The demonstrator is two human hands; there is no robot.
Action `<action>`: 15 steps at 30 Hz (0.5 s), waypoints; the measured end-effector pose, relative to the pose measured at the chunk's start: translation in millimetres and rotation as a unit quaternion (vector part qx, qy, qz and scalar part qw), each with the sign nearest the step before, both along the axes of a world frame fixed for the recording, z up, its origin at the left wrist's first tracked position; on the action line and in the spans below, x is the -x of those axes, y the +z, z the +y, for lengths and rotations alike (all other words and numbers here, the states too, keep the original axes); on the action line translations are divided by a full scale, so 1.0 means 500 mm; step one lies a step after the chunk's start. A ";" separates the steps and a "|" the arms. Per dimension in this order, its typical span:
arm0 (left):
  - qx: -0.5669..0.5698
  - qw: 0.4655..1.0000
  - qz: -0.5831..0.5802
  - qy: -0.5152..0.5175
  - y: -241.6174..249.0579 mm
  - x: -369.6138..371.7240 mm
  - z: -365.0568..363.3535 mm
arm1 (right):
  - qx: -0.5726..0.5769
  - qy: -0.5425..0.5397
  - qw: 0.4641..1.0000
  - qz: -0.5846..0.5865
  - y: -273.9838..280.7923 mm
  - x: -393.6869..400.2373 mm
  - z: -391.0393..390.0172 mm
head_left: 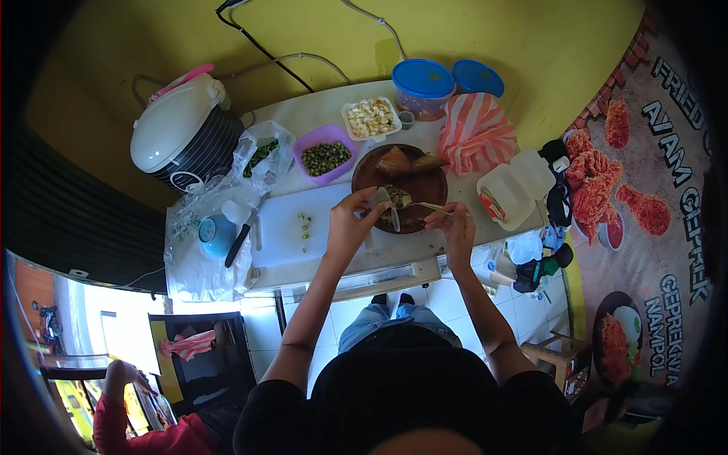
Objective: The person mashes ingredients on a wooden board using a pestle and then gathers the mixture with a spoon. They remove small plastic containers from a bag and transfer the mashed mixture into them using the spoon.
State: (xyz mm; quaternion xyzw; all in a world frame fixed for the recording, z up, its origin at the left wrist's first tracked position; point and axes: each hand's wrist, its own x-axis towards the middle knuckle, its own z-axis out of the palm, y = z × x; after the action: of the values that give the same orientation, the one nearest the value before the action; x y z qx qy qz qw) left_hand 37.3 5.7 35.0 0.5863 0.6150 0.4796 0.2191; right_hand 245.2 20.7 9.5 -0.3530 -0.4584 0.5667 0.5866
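Note:
My left hand (351, 220) is closed on a small clear plastic cup (393, 218), tilted over the near left part of a brown mortar dish (434, 184). In my right hand (456, 233) is a metal spoon (431, 205), its bowl end at the cup's mouth. Chopped green food (398, 196) sits at the spoon's tip by the cup. A brown pestle (400, 161) lies across the far side of the mortar. Left of my left hand, a white cutting board (292, 205) bears several green pieces (305, 227).
Behind stand a purple tub of chopped greens (326, 158), a white tub of pale cloves (371, 119) and blue-lidded containers (423, 80). A knife (238, 245), blue bowl (217, 235) and rice cooker (182, 129) are left. An open takeaway box (516, 189) stands right. Another person's red sleeve (114, 409) shows lower left.

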 end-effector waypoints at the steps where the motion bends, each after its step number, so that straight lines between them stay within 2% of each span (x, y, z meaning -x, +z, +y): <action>1: 0.007 1.000 -0.009 -0.006 -0.002 0.002 0.003 | -0.004 0.002 1.000 -0.004 0.002 -0.001 0.003; 5: 0.072 0.996 -0.044 -0.022 0.013 0.008 0.007 | -0.019 0.007 1.000 -0.024 0.020 -0.007 0.022; 8: 0.073 0.992 -0.089 -0.043 0.001 0.020 0.021 | -0.034 0.018 0.998 -0.044 0.036 -0.014 0.048; 11: 0.111 0.973 -0.176 -0.103 0.002 0.031 0.032 | -0.039 0.039 0.996 -0.069 0.063 -0.016 0.079; 15: 0.161 0.941 -0.237 -0.181 0.001 0.052 0.052 | -0.032 0.064 0.994 -0.085 0.107 -0.011 0.131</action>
State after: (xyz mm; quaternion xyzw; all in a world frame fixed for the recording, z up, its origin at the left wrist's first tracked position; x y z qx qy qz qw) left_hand 11.3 31.6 35.5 0.5136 0.4980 0.4517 0.5331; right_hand 250.6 86.1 62.9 -0.3506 -0.5465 0.5561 0.5188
